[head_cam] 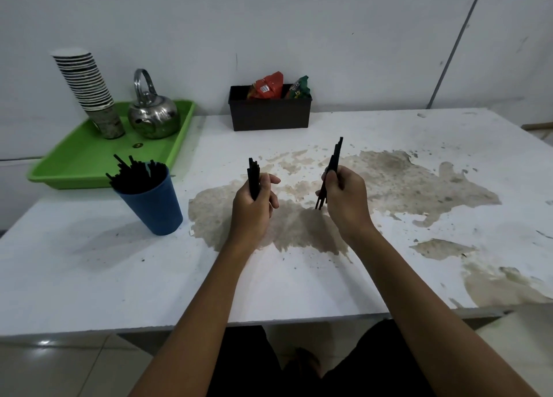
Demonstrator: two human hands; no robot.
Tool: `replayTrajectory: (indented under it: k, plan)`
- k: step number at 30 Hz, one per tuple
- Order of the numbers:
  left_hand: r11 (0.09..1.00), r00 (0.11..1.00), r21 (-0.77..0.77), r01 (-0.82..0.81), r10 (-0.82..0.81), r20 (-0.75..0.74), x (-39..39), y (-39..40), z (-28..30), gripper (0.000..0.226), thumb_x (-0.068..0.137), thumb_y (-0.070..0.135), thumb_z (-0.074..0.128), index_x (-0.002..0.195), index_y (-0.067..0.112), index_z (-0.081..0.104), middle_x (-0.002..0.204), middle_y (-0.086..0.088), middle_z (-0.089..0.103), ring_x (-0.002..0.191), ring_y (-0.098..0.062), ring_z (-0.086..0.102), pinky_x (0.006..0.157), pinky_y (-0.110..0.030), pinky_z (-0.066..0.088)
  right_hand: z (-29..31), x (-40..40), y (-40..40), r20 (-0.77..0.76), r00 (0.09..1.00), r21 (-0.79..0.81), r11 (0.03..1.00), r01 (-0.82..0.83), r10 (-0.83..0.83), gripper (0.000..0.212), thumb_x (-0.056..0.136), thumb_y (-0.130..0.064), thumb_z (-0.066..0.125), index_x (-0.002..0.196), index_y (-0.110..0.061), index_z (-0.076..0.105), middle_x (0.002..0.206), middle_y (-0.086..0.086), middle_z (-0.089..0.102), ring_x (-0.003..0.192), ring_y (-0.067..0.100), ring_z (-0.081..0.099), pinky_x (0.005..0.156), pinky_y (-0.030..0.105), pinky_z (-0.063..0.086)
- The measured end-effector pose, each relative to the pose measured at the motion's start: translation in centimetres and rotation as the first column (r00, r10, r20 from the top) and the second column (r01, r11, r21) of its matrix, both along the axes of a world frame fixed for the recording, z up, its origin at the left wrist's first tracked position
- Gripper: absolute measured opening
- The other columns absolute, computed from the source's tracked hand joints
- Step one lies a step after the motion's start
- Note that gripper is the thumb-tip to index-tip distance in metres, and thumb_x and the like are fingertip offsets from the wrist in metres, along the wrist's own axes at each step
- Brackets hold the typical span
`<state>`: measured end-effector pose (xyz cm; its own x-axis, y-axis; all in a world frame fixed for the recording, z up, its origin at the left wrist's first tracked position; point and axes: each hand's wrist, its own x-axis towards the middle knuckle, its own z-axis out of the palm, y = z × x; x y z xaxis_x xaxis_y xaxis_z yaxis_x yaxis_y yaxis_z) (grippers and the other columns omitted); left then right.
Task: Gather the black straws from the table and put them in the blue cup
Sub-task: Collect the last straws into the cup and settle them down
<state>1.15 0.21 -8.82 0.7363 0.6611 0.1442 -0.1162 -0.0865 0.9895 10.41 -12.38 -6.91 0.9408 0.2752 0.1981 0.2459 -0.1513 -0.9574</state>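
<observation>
Presently the black straws are in three lots. One bunch stands upright in my left hand, its tips above my fingers; a second bunch is in my right hand, tilted slightly, with ends showing both above and below my grip. The remaining straws stand in the blue cup, which sits on the worktop to the left of my left hand, near it but not touching.

Left hand: fingers curled round its bunch, thumb and forefinger loosely extended forward. Right hand: fingers closed round its bunch, clamping it mid-length. Both hands are held above the stained centre of the worktop, apart from each other, neither touching the cup.

Behind the cup a green tray carries a stack of paper cups and a metal kettle. A black box holding snack packets stands against the wall.
</observation>
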Motion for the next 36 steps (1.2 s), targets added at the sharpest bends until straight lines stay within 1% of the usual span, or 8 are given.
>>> replayTrajectory:
  k: [4, 10, 14, 18, 24, 29, 33, 36]
  plan:
    - [1.000, 1.000, 0.004, 0.002, -0.002, -0.001, 0.1, 0.0, -0.1, 0.027, 0.105, 0.035, 0.044, 0.091, 0.023, 0.064, 0.058, 0.006, 0.052, 0.048, -0.007, 0.041, 0.046, -0.020, 0.034, -0.9, 0.0, -0.2, 0.014, 1.000, 0.045, 0.999, 0.002, -0.003, 0.028, 0.101, -0.014, 0.039, 0.084, -0.016, 0.061, 0.083, 0.003, 0.067, 0.078, 0.024, 0.065, 0.075, 0.043, 0.053]
    - [1.000, 1.000, 0.012, 0.005, -0.005, -0.002, 0.1, 0.1, -0.2, 0.027, 0.104, 0.036, 0.044, 0.092, 0.023, 0.064, 0.057, 0.007, 0.052, 0.049, -0.009, 0.040, 0.047, -0.020, 0.034, -1.6, 0.1, -0.3, 0.040, 0.995, 0.053, 0.994, -0.096, 0.094, 0.024, 0.102, -0.012, 0.037, 0.082, -0.019, 0.051, 0.071, -0.006, 0.058, 0.082, 0.029, 0.065, 0.080, 0.049, 0.051]
    - [1.000, 1.000, 0.021, 0.001, -0.001, -0.005, 0.1, 0.1, -0.2, 0.027, 0.104, 0.036, 0.044, 0.091, 0.024, 0.064, 0.057, 0.007, 0.052, 0.049, -0.008, 0.041, 0.047, -0.020, 0.034, -1.6, -0.1, 0.1, 0.064, 0.988, 0.068, 0.987, -0.147, 0.143, 0.022, 0.102, -0.011, 0.035, 0.088, -0.019, 0.051, 0.071, -0.004, 0.052, 0.070, 0.019, 0.060, 0.075, 0.041, 0.052]
    - [1.000, 1.000, 0.029, 0.004, -0.004, -0.001, 0.0, 0.0, -0.1, 0.027, 0.104, 0.036, 0.044, 0.091, 0.024, 0.064, 0.056, 0.007, 0.052, 0.048, -0.007, 0.041, 0.047, -0.020, 0.034, -1.8, -0.4, 0.7, 0.113, 0.979, 0.029, 0.985, -0.172, 0.168, 0.022, 0.102, -0.010, 0.036, 0.093, -0.018, 0.054, 0.068, -0.004, 0.051, 0.061, 0.012, 0.050, 0.060, 0.023, 0.045]
    - [1.000, 1.000, 0.027, -0.002, 0.002, -0.004, 0.2, 0.0, -0.2, 0.028, 0.103, 0.040, 0.045, 0.088, 0.027, 0.065, 0.056, 0.007, 0.052, 0.048, -0.006, 0.042, 0.048, -0.021, 0.034, -1.7, 0.2, 1.8, 0.041, 0.982, 0.047, 0.982, -0.184, 0.182, 0.020, 0.102, -0.017, 0.039, 0.086, -0.019, 0.051, 0.075, 0.000, 0.053, 0.063, 0.016, 0.043, 0.061, 0.035, 0.039]
    - [0.999, 1.000, 0.035, -0.004, 0.004, -0.005, 0.2, 0.1, -0.2, 0.028, 0.104, 0.037, 0.044, 0.089, 0.024, 0.064, 0.056, 0.007, 0.052, 0.047, -0.006, 0.041, 0.046, -0.019, 0.034, -2.6, 0.3, 1.8, 0.058, 0.981, 0.043, 0.981, -0.190, 0.188, 0.015, 0.102, -0.016, 0.038, 0.104, -0.017, 0.053, 0.076, -0.003, 0.051, 0.062, 0.012, 0.044, 0.061, 0.031, 0.039]
    - [0.999, 1.000, 0.032, -0.002, 0.002, 0.001, 0.2, 0.0, -0.2, 0.028, 0.104, 0.036, 0.044, 0.090, 0.022, 0.064, 0.056, 0.005, 0.051, 0.047, -0.007, 0.041, 0.046, -0.019, 0.033, -2.7, 0.0, 1.8, 0.053, 0.974, 0.011, 0.975, -0.223, 0.222, 0.017, 0.102, -0.011, 0.037, 0.097, -0.018, 0.052, 0.073, -0.003, 0.053, 0.058, 0.009, 0.046, 0.059, 0.026, 0.040]
    - [0.999, 1.000, 0.040, 0.005, -0.005, -0.006, 0.2, 0.0, -0.1, 0.028, 0.104, 0.037, 0.045, 0.090, 0.022, 0.064, 0.056, 0.005, 0.052, 0.047, -0.009, 0.041, 0.046, -0.020, 0.034, -2.1, -0.2, 1.7, 0.027, 0.966, 0.011, 0.966, -0.258, 0.257, 0.016, 0.101, -0.005, 0.035, 0.096, -0.013, 0.048, 0.072, -0.001, 0.054, 0.055, 0.006, 0.047, 0.056, 0.020, 0.042]
